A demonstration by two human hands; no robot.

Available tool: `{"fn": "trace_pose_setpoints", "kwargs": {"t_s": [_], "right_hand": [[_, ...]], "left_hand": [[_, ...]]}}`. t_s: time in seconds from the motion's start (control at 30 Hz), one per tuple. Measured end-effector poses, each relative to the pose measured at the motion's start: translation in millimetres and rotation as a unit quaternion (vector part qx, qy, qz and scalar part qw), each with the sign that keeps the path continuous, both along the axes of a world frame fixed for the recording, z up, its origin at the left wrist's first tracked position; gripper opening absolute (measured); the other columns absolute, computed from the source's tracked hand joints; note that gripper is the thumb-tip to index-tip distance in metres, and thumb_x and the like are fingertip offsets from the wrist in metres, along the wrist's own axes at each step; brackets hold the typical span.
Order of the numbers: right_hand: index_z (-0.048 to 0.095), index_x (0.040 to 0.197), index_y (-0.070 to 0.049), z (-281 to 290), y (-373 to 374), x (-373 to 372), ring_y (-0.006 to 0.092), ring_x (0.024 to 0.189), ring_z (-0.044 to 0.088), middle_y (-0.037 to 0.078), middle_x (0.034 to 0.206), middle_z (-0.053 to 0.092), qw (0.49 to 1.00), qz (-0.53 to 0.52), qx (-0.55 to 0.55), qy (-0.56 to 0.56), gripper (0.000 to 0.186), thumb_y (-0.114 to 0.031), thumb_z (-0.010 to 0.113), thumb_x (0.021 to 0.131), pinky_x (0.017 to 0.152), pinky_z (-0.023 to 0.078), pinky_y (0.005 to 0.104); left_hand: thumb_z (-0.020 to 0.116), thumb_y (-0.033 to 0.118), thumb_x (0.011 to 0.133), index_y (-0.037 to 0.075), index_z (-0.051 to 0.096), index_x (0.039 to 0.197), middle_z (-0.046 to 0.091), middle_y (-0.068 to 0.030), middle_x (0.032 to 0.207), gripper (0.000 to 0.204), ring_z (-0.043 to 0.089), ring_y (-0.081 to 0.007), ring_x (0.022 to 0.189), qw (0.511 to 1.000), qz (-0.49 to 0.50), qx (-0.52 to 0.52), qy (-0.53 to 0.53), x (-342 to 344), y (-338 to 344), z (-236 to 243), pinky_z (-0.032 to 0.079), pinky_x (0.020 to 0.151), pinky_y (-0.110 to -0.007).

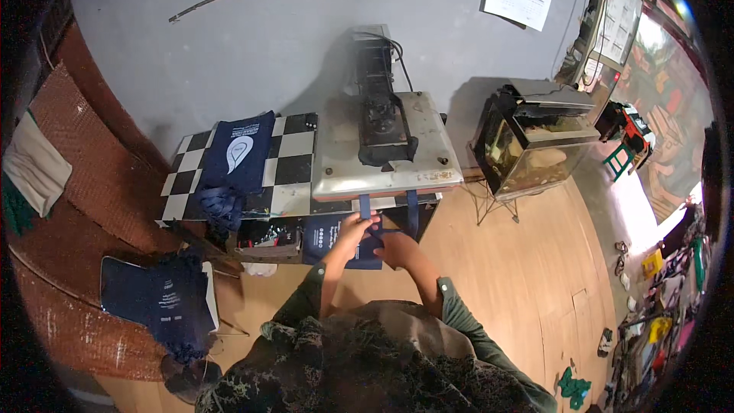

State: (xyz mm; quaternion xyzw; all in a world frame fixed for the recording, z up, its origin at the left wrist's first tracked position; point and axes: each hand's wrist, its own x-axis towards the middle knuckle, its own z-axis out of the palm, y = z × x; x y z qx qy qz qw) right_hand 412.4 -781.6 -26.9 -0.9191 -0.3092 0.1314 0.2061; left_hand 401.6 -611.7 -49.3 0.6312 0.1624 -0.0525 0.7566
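In front of me stands a heat press with a broad metal top plate. Two navy straps come out from under its front edge. A navy cloth bag with white print hangs below that edge; I cannot tell whether the straps belong to it. My left hand has its fingers closed on navy cloth by the left strap. Close beside it, just under the press, my right hand curls its fingers on the navy cloth too. Its fingertips are partly hidden.
Left of the press, a folded navy bag lies on the checkered table. More navy bags are draped over a chair at lower left. A glass fish tank on a wire stand is at right. Shoes and clothes line the far right.
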Motion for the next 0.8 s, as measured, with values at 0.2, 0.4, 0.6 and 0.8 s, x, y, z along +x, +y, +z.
{"fn": "trace_pose_setpoints", "kwargs": {"t_s": [0.2,0.4,0.6,0.8], "right_hand": [[0.064,0.1,0.002,4,-19,43,0.0273,0.081,0.068,0.017,0.086,0.069,0.874,-0.239,0.424,0.012,0.025,-0.018,0.067,0.087,0.072,0.052,0.0378],[0.063,0.103,0.0,-11,-25,77,0.0233,0.084,0.066,0.014,0.087,0.069,0.888,-0.295,0.351,-0.027,0.022,-0.016,0.065,0.089,0.076,0.051,0.035],[0.062,0.097,0.001,-44,-26,83,0.0186,0.078,0.066,0.01,0.08,0.067,0.831,-0.242,0.483,0.133,0.015,-0.012,0.062,0.091,0.072,0.051,0.0318],[0.062,0.095,0.002,-54,-49,64,0.0164,0.074,0.066,0.01,0.082,0.069,0.799,-0.221,0.503,0.245,0.008,-0.005,0.058,0.092,0.072,0.051,0.0301]], "left_hand": [[0.06,0.016,0.096,0.012,0.061,0.125,0.069,-0.0024,0.115,0.029,0.066,-0.0142,0.101,0.995,-0.033,-0.094,-0.011,-20,3,-6,0.048,0.084,-0.031],[0.057,0.023,0.099,0.011,0.06,0.123,0.069,-0.004,0.117,0.027,0.065,-0.0168,0.104,0.997,-0.008,-0.055,-0.049,1,12,7,0.05,0.086,-0.034],[0.054,0.01,0.099,0.007,0.057,0.129,0.068,-0.0072,0.121,0.031,0.066,-0.0165,0.105,0.995,-0.006,-0.069,-0.071,1,6,8,0.049,0.08,-0.028],[0.054,0.011,0.098,0.008,0.056,0.132,0.066,-0.006,0.126,0.034,0.063,-0.0145,0.109,0.994,-0.043,-0.094,-0.022,-34,3,2,0.046,0.086,-0.029]]}}
